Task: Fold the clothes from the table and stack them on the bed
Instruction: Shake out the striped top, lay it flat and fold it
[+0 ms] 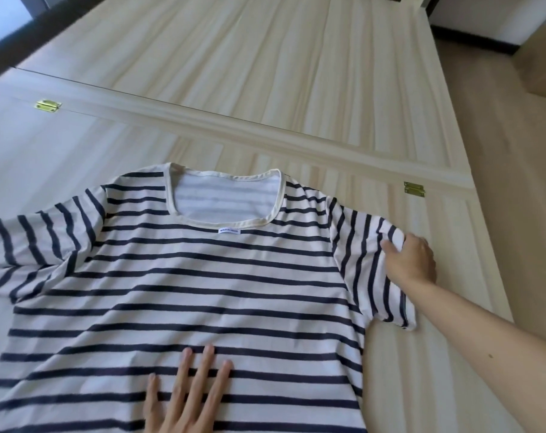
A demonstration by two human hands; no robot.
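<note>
Shirt (203, 276): spread flat on table (396, 376); collar (224, 222) at the far end
Left hand (184, 392): below collar; fingers straight, pressing the body, likely to anchor it
Right hand (412, 260): right of collar; fingers curled on sleeve (359, 260) hem, likely to fold it inward

The right hand (412, 260) and forearm (484, 332), at four o'clock, are bare, with a small mole (490, 356) on the forearm; the left hand (187, 398), at six o'clock, is bare too.
</note>
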